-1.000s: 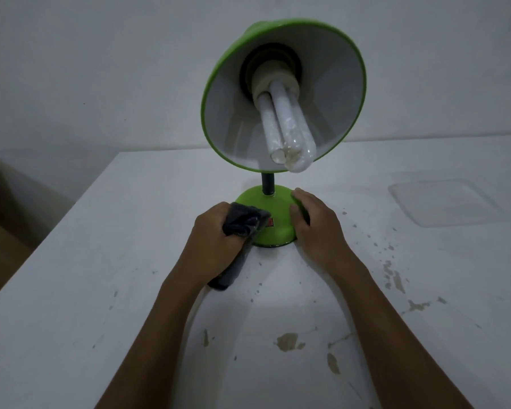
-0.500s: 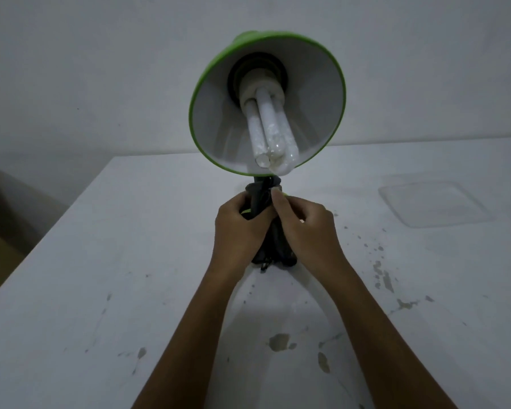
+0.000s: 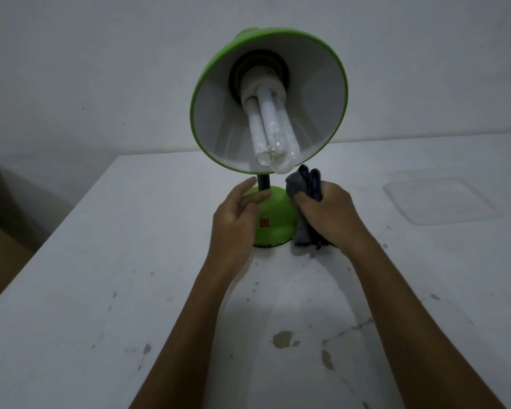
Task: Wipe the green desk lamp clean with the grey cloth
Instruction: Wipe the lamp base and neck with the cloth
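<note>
Green desk lamp (image 3: pixel 273 214) upright near the far edge of a white table (image 3: pixel 101 290), its shade (image 3: pixel 322 95) tilted toward the viewer and the bare bulb (image 3: pixel 266 134) exposed. Right hand (image 3: pixel 328 214), fingers curled, grips the bunched grey cloth (image 3: pixel 300 184) just right of the lamp base, the cloth's upper end close under the bulb tip. Left hand (image 3: pixel 236 219), fingers straight and relaxed, holds nothing; its fingertips (image 3: pixel 263 196) lie at the black stem (image 3: pixel 263 183) and the top of the base. Risks, as judged: the lamp looks top-heavy, so a sideways push from the cloth could tip it unless the left hand steadies it; an upward stroke could knock the bulb; a pass over the red switch (image 3: pixel 265 222) could toggle it
</note>
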`<state>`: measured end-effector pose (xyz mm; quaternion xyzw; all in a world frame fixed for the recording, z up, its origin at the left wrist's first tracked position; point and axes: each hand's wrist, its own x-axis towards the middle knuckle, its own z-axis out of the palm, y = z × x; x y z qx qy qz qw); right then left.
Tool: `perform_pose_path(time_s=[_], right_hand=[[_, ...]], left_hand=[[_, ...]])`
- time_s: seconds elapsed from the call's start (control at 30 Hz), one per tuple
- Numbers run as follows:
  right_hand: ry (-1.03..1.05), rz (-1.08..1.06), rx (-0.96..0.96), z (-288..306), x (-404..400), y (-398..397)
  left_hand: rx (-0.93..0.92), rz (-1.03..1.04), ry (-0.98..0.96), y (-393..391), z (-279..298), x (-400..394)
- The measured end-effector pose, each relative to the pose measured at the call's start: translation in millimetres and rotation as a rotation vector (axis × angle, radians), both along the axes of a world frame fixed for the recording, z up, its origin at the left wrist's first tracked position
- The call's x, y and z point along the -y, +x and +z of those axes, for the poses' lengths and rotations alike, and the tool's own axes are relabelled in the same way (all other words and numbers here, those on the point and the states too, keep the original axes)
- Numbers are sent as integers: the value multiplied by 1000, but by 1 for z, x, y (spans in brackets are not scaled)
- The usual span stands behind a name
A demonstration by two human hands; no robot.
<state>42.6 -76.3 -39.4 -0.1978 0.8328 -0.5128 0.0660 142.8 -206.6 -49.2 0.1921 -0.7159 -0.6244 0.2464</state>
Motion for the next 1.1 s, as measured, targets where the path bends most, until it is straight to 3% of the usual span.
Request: perform_pose_path(time_s=[0.1,0.17,0.23,0.63,1.1], right_hand=[[-89,-8,182,8,1,-22],[-90,25,231,8,9,-35],[-55,54,201,6,20,-43],[295,372,18,13,44,-60],[302,379,-85,5,25,-46]], left_hand=[[190,39,-396,1,-15,10],[306,-14,-463,0,-22,8],[308,-20,-502,-3,-25,5],[283,39,-451,-9,-37,13],[246,32,-466,-10,-40,14]])
